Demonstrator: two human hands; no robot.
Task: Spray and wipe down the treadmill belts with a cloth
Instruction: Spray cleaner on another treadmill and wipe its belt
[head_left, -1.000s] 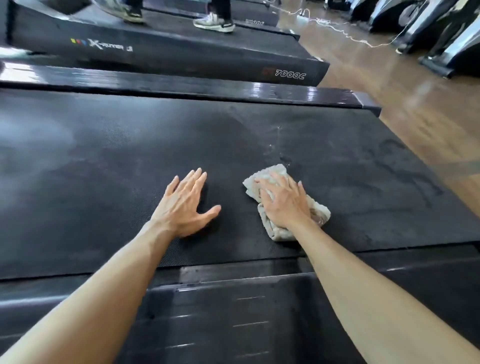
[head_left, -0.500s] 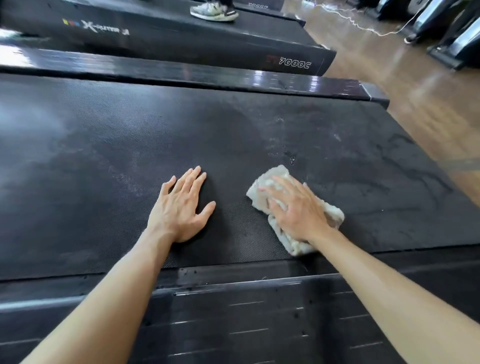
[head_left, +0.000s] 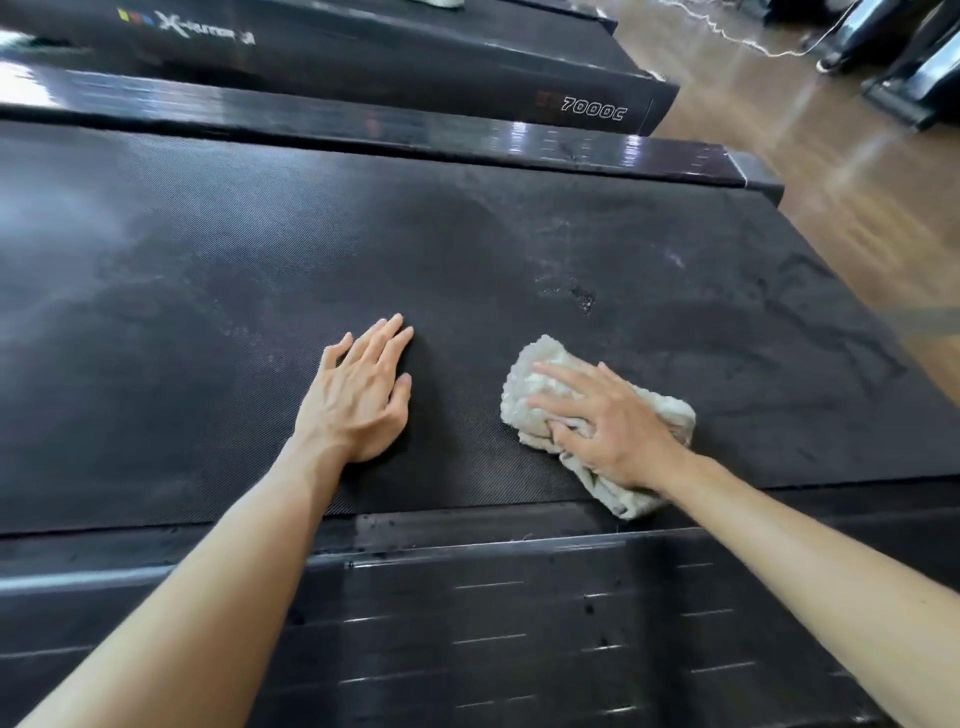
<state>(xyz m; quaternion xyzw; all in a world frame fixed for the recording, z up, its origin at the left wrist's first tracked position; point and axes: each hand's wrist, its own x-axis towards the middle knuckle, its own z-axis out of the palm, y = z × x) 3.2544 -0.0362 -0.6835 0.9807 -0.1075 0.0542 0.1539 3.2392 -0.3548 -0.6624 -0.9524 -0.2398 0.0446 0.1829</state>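
A black textured treadmill belt (head_left: 260, 291) spans the view, with dusty streaks and a small wet spot toward the right. My left hand (head_left: 358, 395) lies flat on the belt, fingers straight and together. My right hand (head_left: 608, 426) presses a crumpled off-white cloth (head_left: 540, 379) down on the belt near its front edge, fingers spread over the cloth. The cloth's near corner reaches the belt's edge. No spray bottle is in view.
A glossy black side rail (head_left: 467, 135) borders the belt's far side. Behind it stands another treadmill marked 7000C (head_left: 592, 111). The near side rail (head_left: 519, 623) runs under my forearms. Wooden floor (head_left: 831, 171) and other machines' bases lie at the right.
My right hand has dragged the cloth to the right and toward the belt's near edge. My left hand has stayed flat in about the same place, thumb drawn in.
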